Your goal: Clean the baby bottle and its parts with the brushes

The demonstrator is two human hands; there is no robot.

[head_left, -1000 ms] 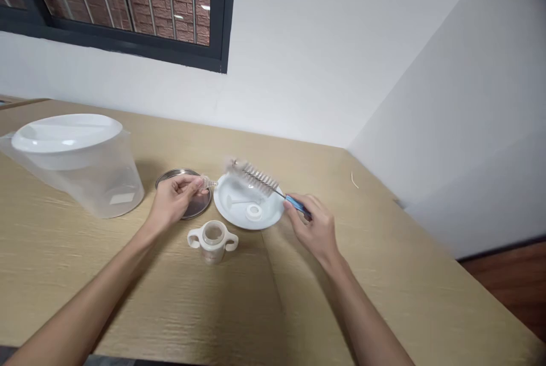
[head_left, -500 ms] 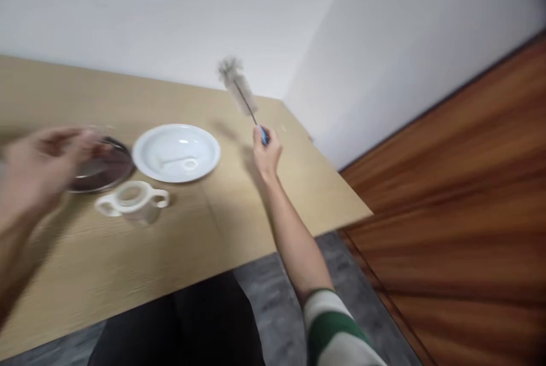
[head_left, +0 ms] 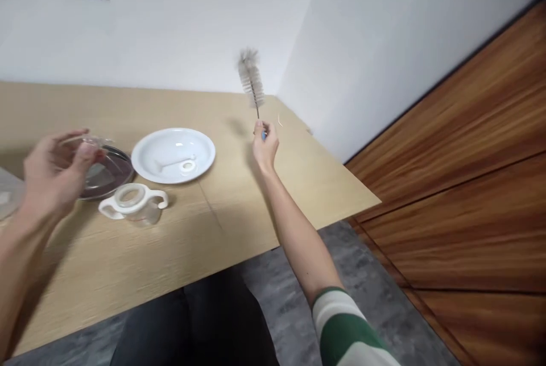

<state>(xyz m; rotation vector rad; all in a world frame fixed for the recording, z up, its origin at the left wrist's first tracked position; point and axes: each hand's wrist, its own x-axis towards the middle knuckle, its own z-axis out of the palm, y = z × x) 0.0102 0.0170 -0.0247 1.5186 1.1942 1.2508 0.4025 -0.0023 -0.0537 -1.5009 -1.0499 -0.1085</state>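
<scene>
Right hand (head_left: 264, 147) pinches bottle brush (head_left: 251, 79) upright at 1 o'clock of plate (head_left: 173, 154); left hand (head_left: 53, 173) fingers curl round clear teat at 9. Steady both hands, keep the bristles clear of desk (head_left: 239, 201).

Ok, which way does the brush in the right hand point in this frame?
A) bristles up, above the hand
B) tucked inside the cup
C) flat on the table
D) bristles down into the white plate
A: the right hand grips the blue handle low, and the brush stands nearly upright with its bristles above the hand, clear of the table.
</scene>
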